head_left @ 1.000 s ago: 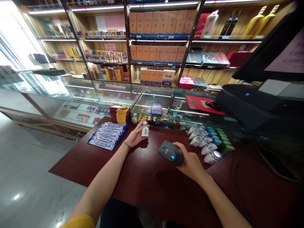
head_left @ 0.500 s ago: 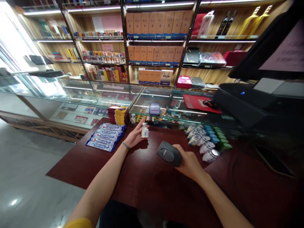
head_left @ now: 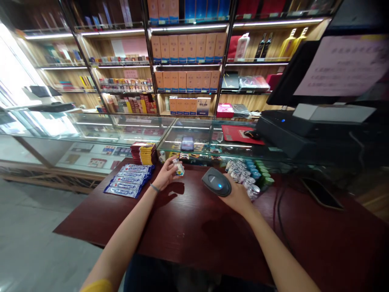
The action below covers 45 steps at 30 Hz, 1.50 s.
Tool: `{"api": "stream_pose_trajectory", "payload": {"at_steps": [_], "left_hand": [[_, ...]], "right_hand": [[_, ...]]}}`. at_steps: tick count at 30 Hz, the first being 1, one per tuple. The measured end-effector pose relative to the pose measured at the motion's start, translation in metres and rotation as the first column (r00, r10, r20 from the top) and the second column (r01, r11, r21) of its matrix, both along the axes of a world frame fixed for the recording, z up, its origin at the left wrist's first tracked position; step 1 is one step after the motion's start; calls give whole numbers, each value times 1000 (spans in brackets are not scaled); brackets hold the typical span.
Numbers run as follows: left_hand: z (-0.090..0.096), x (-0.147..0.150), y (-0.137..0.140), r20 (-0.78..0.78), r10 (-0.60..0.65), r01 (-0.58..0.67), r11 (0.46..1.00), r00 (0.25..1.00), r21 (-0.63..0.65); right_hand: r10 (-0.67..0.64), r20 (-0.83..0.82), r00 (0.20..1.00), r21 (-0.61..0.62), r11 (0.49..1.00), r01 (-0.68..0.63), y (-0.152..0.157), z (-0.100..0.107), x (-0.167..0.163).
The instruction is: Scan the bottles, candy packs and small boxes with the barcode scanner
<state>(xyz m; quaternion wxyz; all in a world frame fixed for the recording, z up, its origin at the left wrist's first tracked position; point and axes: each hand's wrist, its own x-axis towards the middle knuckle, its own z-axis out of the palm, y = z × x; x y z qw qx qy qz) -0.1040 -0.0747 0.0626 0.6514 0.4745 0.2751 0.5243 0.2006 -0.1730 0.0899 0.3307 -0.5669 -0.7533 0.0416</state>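
My left hand [head_left: 165, 175] is closed around a small clear bottle [head_left: 178, 167] with a silvery cap, lifted above the dark red wooden table [head_left: 182, 227]. A coloured label shows on the bottle's lower part. In my right hand [head_left: 236, 195] is a dark grey barcode scanner [head_left: 216, 181], its head pointing left toward the bottle and a blue light lit on top. Another small capped bottle [head_left: 162, 156] stands behind my left hand, by the glass. Beyond my right hand stand rows of similar bottles [head_left: 253, 190], partly hidden by it.
Blue-and-white packets [head_left: 129, 180] lie fanned at the left, before a stack of red-and-yellow packs [head_left: 143, 153]. Green-topped containers [head_left: 267, 180], a phone [head_left: 322, 193] and a black cable [head_left: 278, 211] are at the right. A glass counter [head_left: 136, 126] and a monitor [head_left: 328, 73] stand beyond.
The bottle in my left hand has turned and tilted, showing a coloured label. A blue light now shows on the scanner. The camera view has shifted up and right.
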Motion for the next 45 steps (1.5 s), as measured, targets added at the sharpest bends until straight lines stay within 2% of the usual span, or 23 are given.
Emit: {"api": "stream_pose_trajectory", "payload": {"at_steps": [4,7,11,16,21,26,31,35,45], "left_hand": [[15,19,-4,-108,-18,24,998,994,59],[21,39,-2,-186,36,-10,990,982,138],[22,75,0,-197,67,-16,968,978,249],[12,132,-10,-226,55,8,963,973,270],[-4,187,-21,-277,65,19,957,959,291],[-19,224,-26,-375,214,-47,912,902,408],[-33,239,-26,-415,207,-11,904,886,427],[-43,242,-24,-421,198,5,900,885,435],[-50,243,-25,-441,203,26,888,874,460]], "right_hand": [[-85,-99,991,46,995,90,3,5,18],[-94,-175,980,90,990,111,5,8,33],[-87,-280,956,143,981,131,5,16,50],[-82,-400,913,146,978,152,2,28,74],[-61,-518,853,182,967,180,5,24,100],[-98,-574,813,172,956,237,4,20,115],[-116,-576,809,162,954,252,-1,25,118],[-105,-579,808,213,938,275,1,24,120],[-116,-563,818,211,937,278,4,20,121]]}}
